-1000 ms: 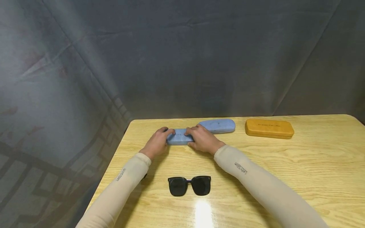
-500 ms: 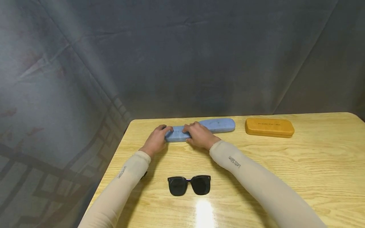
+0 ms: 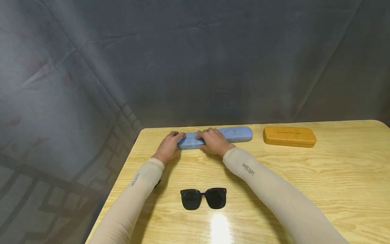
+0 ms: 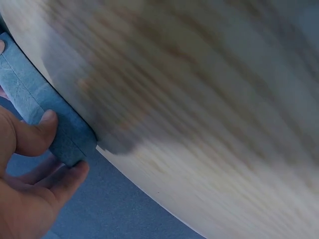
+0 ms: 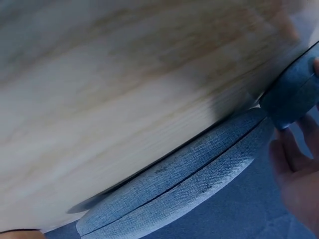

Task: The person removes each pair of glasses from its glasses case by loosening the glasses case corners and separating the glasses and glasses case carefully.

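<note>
Your left hand (image 3: 168,148) and right hand (image 3: 214,141) grip a boxy blue glasses case (image 3: 191,141) beside a rounded blue glasses case (image 3: 239,134).

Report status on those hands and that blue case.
Left grip, right grip holding opposite ends of blue glasses case. Case closed. Second blue glasses case close at right end, contact unclear.

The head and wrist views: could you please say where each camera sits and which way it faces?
Head: on the head, facing forward and down at table and sunglasses; left hand, right hand and sleeved forearms show.
Left wrist: on that wrist, facing the held glasses case; left hand shows.
Right wrist: on that wrist, facing the rounded blue glasses case; right hand shows.
Shared: the held glasses case, in both wrist views.
</note>
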Tool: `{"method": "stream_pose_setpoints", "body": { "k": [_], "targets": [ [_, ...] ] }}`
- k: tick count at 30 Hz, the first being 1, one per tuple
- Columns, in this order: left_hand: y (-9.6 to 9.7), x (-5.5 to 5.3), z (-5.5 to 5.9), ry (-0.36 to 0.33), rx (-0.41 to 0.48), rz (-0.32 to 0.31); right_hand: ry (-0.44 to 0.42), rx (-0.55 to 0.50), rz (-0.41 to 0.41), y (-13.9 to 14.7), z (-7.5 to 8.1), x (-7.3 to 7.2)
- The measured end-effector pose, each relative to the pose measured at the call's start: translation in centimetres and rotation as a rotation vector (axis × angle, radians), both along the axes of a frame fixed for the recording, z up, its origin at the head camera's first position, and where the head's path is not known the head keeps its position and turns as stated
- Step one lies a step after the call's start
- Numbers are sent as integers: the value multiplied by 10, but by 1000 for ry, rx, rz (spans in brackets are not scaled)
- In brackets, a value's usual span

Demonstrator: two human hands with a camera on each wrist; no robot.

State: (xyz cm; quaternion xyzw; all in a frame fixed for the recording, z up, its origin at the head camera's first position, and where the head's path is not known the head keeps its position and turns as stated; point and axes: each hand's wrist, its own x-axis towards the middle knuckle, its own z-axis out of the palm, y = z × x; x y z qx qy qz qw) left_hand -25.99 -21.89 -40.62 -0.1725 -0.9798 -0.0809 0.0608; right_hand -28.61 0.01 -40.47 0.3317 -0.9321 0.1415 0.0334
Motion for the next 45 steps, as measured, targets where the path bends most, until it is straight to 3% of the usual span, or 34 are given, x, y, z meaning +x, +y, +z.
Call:
{"method": "stream_pose_setpoints", "body": {
  "k": [15,22,35,45],
  "targets": [
    [-1,-13,-1,-21,-10,33,-81,23,-41,-1,-2,-8],
    [-1,-15,-1,-12,-17,37,-73,-9,-40,1,-4,-8],
    [2,-15,0,-12,2,32,-109,-9,-26,10,-7,-1],
    [2,-10,-2,-37,29,64,-107,21,38,23,-5,9]
  ]
}}
